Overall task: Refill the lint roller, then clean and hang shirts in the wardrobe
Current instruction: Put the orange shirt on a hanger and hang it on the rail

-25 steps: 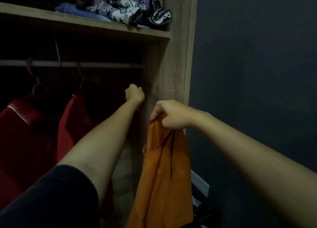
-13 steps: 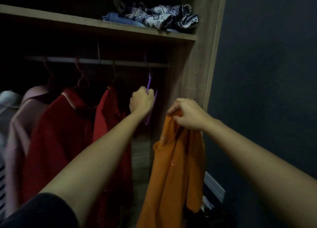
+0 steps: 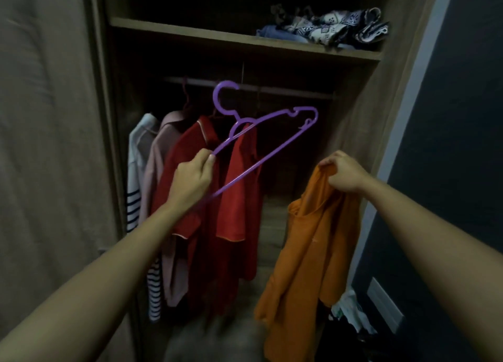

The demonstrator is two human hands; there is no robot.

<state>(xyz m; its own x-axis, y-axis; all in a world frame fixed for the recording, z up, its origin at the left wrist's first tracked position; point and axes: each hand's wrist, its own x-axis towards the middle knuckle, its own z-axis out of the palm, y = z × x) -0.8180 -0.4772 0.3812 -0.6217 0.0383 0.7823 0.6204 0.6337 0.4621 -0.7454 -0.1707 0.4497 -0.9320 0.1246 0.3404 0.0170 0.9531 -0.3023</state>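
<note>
**A:** What's changed since a moment ago?

**B:** I've taken the thin purple plastic hanger (image 3: 261, 163) off the pale wardrobe rail (image 3: 285, 89). My left hand (image 3: 190, 179) was up at the rail. Now its grip is closed round one shoulder end, below and in front of the rail. I judge the hanger can now be dressed.

**A:** Which way does it lie?

**B:** The hook is topmost, just under the rail. The long axis slants from my left hand up to the right. My right hand (image 3: 344, 174) pinches the bunched collar of the orange fabric shirt (image 3: 313, 252), which hangs below the rail's right end.
</note>
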